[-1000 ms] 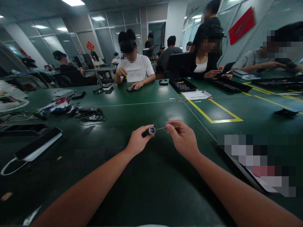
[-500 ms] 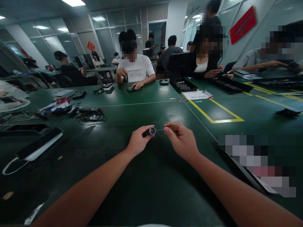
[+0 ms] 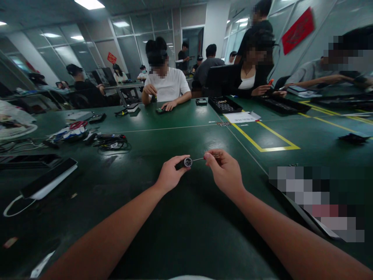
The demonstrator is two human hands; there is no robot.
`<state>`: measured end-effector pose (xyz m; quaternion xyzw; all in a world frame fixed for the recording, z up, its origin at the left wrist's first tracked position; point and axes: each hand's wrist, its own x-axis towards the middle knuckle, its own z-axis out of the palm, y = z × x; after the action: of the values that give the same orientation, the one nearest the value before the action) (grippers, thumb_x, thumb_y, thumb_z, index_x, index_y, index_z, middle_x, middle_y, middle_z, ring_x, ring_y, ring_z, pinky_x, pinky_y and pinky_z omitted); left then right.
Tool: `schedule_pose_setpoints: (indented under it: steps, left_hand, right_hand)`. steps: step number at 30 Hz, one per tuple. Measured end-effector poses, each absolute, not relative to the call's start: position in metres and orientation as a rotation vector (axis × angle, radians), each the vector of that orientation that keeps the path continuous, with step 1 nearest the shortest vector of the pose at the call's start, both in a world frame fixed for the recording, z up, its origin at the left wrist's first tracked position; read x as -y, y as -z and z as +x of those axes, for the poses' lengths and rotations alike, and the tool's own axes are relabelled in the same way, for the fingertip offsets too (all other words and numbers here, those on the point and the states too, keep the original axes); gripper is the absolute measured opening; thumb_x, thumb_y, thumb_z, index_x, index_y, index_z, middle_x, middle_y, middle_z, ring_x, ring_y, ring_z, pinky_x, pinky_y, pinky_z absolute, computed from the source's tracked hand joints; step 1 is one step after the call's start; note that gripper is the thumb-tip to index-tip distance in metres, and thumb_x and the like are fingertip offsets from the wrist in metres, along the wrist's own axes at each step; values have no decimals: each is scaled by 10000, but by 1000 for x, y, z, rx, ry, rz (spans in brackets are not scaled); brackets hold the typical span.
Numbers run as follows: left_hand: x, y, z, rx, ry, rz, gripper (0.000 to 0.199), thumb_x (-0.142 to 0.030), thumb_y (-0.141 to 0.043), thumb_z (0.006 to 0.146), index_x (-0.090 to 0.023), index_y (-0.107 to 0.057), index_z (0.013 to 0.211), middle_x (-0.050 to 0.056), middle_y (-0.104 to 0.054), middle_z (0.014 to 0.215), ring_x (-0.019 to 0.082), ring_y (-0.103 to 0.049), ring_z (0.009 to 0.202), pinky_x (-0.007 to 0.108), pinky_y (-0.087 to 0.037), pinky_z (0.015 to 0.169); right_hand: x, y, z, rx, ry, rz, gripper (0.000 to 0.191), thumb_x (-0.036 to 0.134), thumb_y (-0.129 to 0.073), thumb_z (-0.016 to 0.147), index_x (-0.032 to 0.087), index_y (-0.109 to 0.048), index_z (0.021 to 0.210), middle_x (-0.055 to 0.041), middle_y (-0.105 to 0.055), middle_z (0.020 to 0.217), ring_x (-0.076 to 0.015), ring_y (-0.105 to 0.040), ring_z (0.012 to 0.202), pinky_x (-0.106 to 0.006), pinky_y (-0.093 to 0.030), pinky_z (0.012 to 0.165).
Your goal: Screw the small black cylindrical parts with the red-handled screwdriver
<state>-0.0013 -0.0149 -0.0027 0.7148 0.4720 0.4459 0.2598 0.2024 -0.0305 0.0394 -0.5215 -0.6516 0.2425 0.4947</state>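
Near the centre of the head view, my left hand [image 3: 170,173] grips a small black cylindrical part [image 3: 180,165], whose round, light-rimmed end [image 3: 188,162] faces me. My right hand [image 3: 225,171] is closed on the handle of a thin screwdriver [image 3: 217,155]. Its metal shaft [image 3: 198,159] points left, with the tip at the round end of the part. Whether the tip sits inside is too small to tell. Both hands are above the green table [image 3: 175,241].
Left lie a black and white box [image 3: 49,179] with a white cord and a bundle of cables [image 3: 112,142]. A pixelated flat item [image 3: 314,202] is at right. Across the table, a person in a white shirt [image 3: 171,83] works near black trays [image 3: 224,105].
My right hand has shifted slightly right, and its fingers have moved a little on the screwdriver. My left hand and the black part have hardly moved.
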Motion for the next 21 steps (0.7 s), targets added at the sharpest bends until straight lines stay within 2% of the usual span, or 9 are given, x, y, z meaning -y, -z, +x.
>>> schedule_pose_setpoints:
  steps: [6, 9, 13, 16, 21]
  left_hand:
    - [15, 2, -2, -1281, -1201, 1950, 416, -108, -766, 825, -268, -700, 1203, 35, -696, 1202, 222, -627, 1150, 392, -450, 1071]
    - [15, 3, -2, -1270, -1204, 1949, 412, -104, -767, 825, -269, -703, 1197, 33, -699, 1194, 219, -627, 1145, 390, -448, 1067]
    - [15, 4, -3, -1275, -1189, 1941, 420, -108, -762, 830, -284, -701, 1206, 33, -692, 1208, 226, -618, 1161, 412, -437, 1082]
    - [15, 4, -3, -1280, -1177, 1945, 426, -112, -760, 834, -293, -698, 1215, 36, -686, 1217, 233, -611, 1173, 428, -427, 1093]
    - [15, 4, -3, -1293, -1162, 1958, 421, -110, -754, 844, -292, -693, 1220, 29, -685, 1219, 224, -610, 1170, 415, -432, 1086]
  right_hand:
    - [30, -35, 202, 1577, -826, -1106, 226, 433, -578, 925, 220, -651, 954, 43, -557, 565, -144, -536, 504, -268, -394, 505]
    - [32, -34, 201, 1580, -893, -1022, 219, 435, -595, 918, 220, -635, 923, 35, -562, 612, -141, -541, 552, -269, -413, 538]
    - [34, -36, 200, 1556, -873, -1026, 421, 567, -467, 969, 209, -655, 850, 16, -536, 626, -138, -501, 557, -273, -397, 541]
    - [34, -37, 199, 1501, -825, -1099, 536, 613, -366, 989, 202, -677, 840, -12, -577, 666, -144, -499, 558, -278, -380, 525]
    - [31, -35, 200, 1510, -726, -1175, 327, 477, -458, 989, 212, -643, 943, -7, -620, 719, -151, -530, 597, -278, -393, 570]
